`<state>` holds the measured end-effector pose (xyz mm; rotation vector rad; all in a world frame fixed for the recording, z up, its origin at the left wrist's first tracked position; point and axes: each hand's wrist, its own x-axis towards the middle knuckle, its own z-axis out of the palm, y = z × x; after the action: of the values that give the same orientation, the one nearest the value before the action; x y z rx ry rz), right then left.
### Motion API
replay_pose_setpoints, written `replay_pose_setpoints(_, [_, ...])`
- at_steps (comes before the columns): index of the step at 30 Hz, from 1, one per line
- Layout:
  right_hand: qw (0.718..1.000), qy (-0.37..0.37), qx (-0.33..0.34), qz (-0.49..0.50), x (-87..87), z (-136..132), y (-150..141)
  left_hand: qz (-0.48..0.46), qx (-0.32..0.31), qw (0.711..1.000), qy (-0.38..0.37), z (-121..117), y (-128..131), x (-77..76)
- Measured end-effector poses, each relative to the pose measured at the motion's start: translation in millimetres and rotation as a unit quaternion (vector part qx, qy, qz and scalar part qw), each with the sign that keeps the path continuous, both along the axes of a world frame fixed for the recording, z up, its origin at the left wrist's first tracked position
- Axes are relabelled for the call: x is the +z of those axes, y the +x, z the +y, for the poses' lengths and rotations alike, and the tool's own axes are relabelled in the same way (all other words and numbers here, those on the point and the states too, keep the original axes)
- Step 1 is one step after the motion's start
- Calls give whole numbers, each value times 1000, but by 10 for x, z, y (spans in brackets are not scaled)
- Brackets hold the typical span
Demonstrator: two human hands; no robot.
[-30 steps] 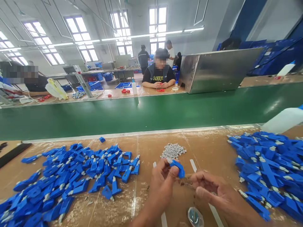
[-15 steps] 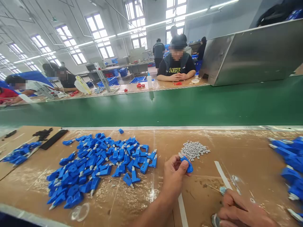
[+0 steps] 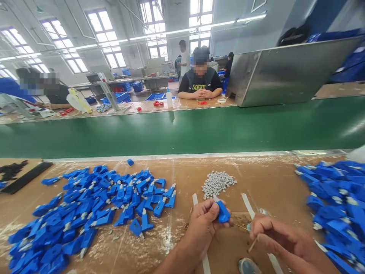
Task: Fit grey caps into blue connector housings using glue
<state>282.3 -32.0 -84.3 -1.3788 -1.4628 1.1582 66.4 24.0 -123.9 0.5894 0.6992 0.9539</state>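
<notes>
My left hand point(image 3: 203, 220) is closed, its thumb and fingers pinching a blue plastic piece point(image 3: 224, 212) with a pale grey tip pointing up and away. To its right, my right hand point(image 3: 281, 238) is closed with a thin wooden stick point(image 3: 252, 245) between thumb and fingers, slanting down. A needle with a light-blue hub point(image 3: 249, 227) lies beside those fingertips, partly hidden. Below sits a small round dish point(image 3: 248, 266), cut off by the frame edge. Just beyond my left hand is a heap of small grey pieces point(image 3: 218, 183).
Similar blue pieces form a large pile at left point(image 3: 76, 213) and another at right point(image 3: 339, 213). A black strip point(image 3: 27, 178) lies far left. Beyond the brown table runs a green conveyor belt point(image 3: 142, 133); a person point(image 3: 201, 82) sits across it, beside a metal housing point(image 3: 279, 76).
The view swung right, then partly back. My right hand dropped toward the round dish, then came back up beside the needle with the stick. My left hand kept its blue piece, which has turned.
</notes>
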Motion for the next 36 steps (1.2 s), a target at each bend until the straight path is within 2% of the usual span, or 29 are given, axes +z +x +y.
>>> replay_pose_setpoints(3, [998, -25, -9, 51, 152, 141, -114, -39, -31, 998, -28, -9, 15, -80])
replay_pose_setpoints(5, [997, -1, -47, 66, 187, 230, -204, -59, -49, 997, -25, -1, 25, -168])
replay_pose_setpoints(9, [993, 72, -91, 21, 161, 336, -368, -87, -79, 993, -6, 32, 25, -322])
replay_pose_setpoints(14, [989, 105, -103, -30, 99, 346, -463, -82, -104, 991, 5, 42, -9, -325])
replay_pose_setpoints(17, [989, 97, -110, -30, 74, 330, -469, -79, -101, 992, 9, 29, 21, -340])
replay_pose_setpoints(24, [990, 81, -107, -35, 29, 334, -469, -103, -42, 994, 10, 9, 183, -540])
replay_pose_setpoints(36, [990, 89, -95, -56, 26, 305, -449, -107, -58, 993, 3, -24, 142, -471])
